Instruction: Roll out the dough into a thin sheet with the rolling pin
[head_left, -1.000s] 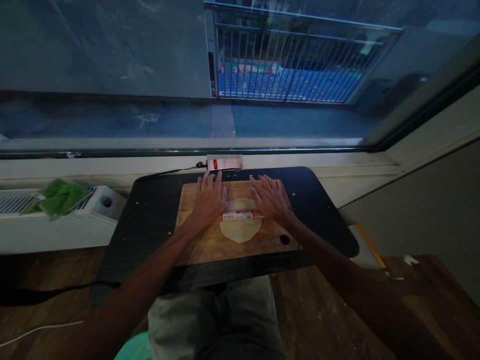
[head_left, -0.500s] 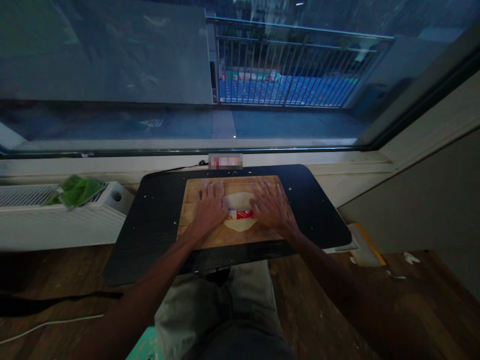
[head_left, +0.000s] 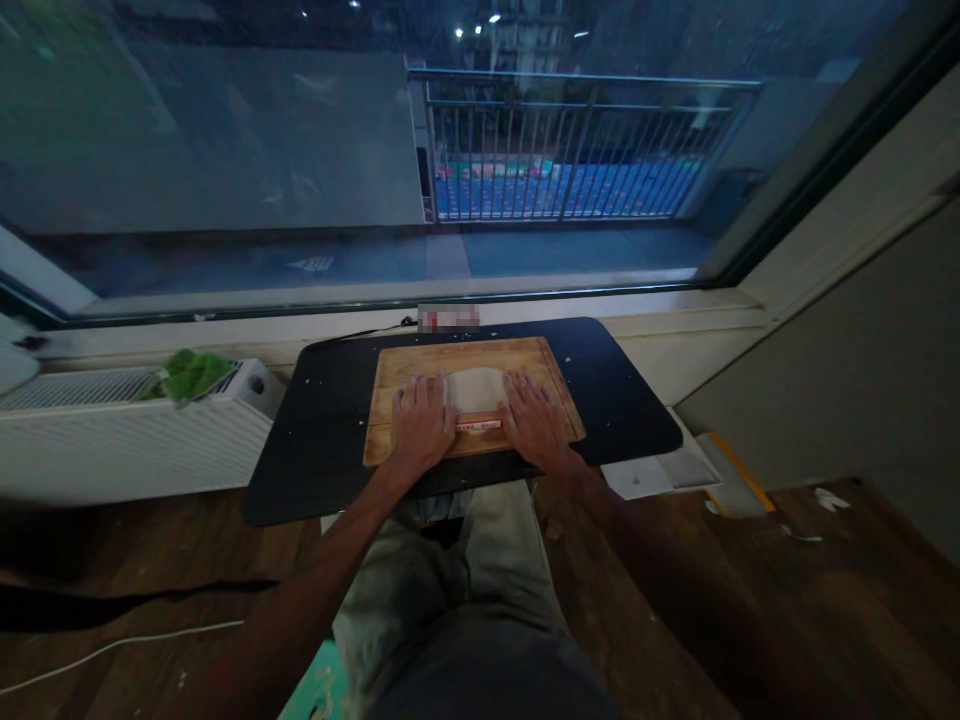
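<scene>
Pale trousers (head_left: pixel 435 560) reach under the black table (head_left: pixel 622 395), probably to bring the person close. The left hand (head_left: pixel 421 422) and right hand (head_left: pixel 537 418) lie flat, fingers outstretched, over the ends of a labelled rolling pin (head_left: pixel 480 425) — neither curls around it, presumably leaving it free to turn. Flattened dough (head_left: pixel 476 388) shows just beyond the pin, between the hands, on a wooden cutting board (head_left: pixel 386 400); whether the pin rests on its edge, I cannot tell. Farther off — a white windowsill (head_left: pixel 555 307).
</scene>
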